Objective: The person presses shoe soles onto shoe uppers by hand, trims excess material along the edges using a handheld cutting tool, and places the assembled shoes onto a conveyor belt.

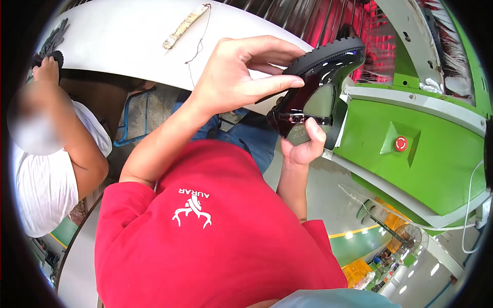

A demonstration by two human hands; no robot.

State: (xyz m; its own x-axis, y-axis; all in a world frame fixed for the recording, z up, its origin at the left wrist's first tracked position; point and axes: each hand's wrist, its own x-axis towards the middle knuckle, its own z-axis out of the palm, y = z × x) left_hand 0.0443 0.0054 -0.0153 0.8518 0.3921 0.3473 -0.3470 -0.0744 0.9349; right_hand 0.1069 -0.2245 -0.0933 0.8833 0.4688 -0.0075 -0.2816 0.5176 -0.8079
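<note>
A glossy black strap shoe with a thick ridged sole is raised between my hands, tilted with its sole facing up and left. My left hand grips it along the sole, thumb on the upper's side and fingertips partly hidden behind the sole. From below, my right hand holds the heel end, with the thumb near a strap that carries a small buckle. Printed lettering shows on the pale insole. The rest of the right hand's fingers are hidden behind the shoe.
On the white table lies a worn, wrapped stick with a thin cord. A green machine with a red stop button stands at right, beside red-lit rollers. A co-worker's hand touches a dark item at left.
</note>
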